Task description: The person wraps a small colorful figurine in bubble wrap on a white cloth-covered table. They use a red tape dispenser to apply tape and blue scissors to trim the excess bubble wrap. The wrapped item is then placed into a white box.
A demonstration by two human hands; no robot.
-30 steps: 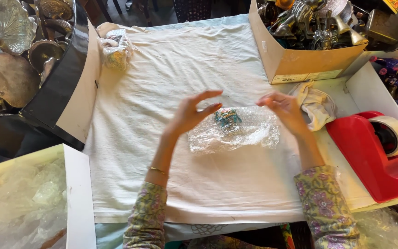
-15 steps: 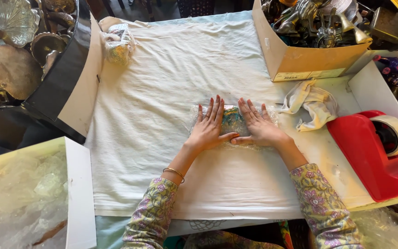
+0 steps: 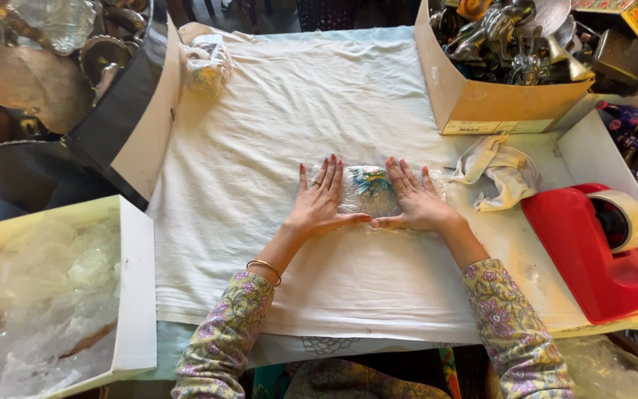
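Observation:
A small blue, green and yellow item wrapped in clear plastic film (image 3: 368, 190) lies on the white cloth (image 3: 275, 133) that covers the table. My left hand (image 3: 321, 199) lies flat on the left part of the wrapped item, fingers spread. My right hand (image 3: 415, 198) presses flat on its right part. The thumbs nearly meet at the near edge of the bundle. Neither hand grips anything; both palms push down on the plastic.
A red tape dispenser (image 3: 592, 247) stands at the right. A crumpled white rag (image 3: 500, 170) lies beside my right hand. A cardboard box of metal ware (image 3: 496, 111) sits at the back right, a plastic-wrapped bundle (image 3: 207, 65) at the back left, a box of plastic film (image 3: 46, 295) at the near left.
A second ago both hands held the plastic film up above the item. They have since come down and now lie flat on the wrapped bundle, which sits a little farther from me.

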